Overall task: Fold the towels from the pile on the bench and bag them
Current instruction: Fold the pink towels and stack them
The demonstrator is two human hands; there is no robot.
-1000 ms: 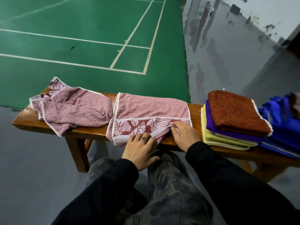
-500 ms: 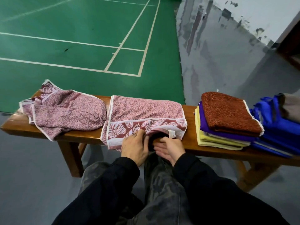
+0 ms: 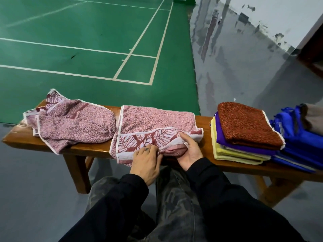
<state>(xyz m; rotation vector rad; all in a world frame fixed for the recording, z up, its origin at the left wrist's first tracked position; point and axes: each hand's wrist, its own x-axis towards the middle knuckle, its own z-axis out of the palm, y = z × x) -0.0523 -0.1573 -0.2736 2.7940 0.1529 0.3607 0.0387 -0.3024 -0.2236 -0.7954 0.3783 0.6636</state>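
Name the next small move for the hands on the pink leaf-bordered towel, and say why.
Probably fold its near edge away over the bench: the left hand and the right hand pinch the hem of the pink leaf-bordered towel, which lies only half folded.

We see the left hand [image 3: 146,164] and right hand [image 3: 189,150] gripping the near edge of a pink leaf-print towel [image 3: 157,124] on the wooden tabletop [image 3: 206,133]. Crumpled pink towel [image 3: 75,126] at left, folded stack [image 3: 244,135] and blue bag [image 3: 300,137] at right.
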